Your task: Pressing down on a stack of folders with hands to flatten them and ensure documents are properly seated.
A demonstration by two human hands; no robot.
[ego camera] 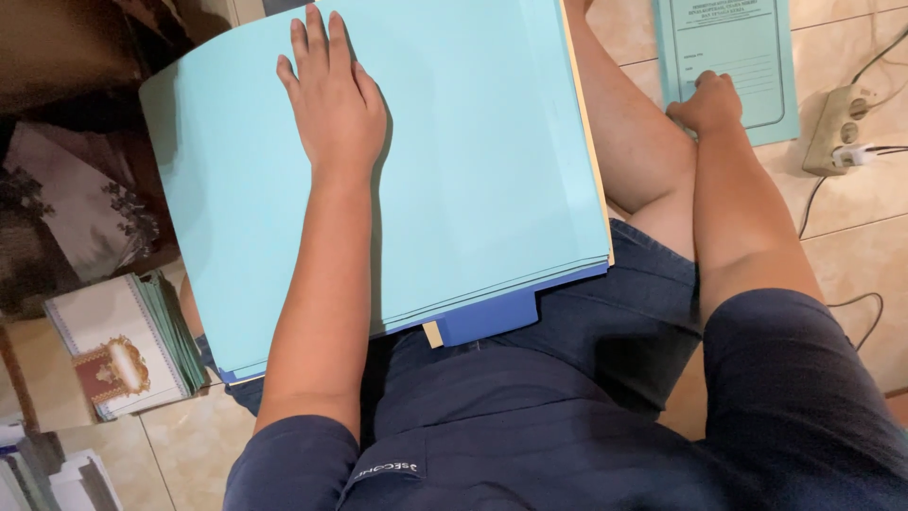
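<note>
**Hand and Folder Positions, Head View**

A stack of light blue paper folders (473, 161) is supported on the lap, filling the upper centre of the frame. A darker blue folder edge (487, 317) and a cream sheet edge (433, 333) are exposed at the lower border of the stack.

The left hand (331, 104) is laid flat, palm down, on the top folder in the upper left of the frame. Its fingers are extended and held close together; nothing is pinched.

The right hand (707, 102) is placed at the upper right, on the lower edge of a single light blue printed folder (728, 47) lying on the beige tiled floor (851, 218). Its fingers are curled under; whether the folder is gripped cannot be determined.

A white power strip (837, 128) is located at the right edge. A bundle of white booklets with green edges (123, 345) is located at the lower left.
</note>
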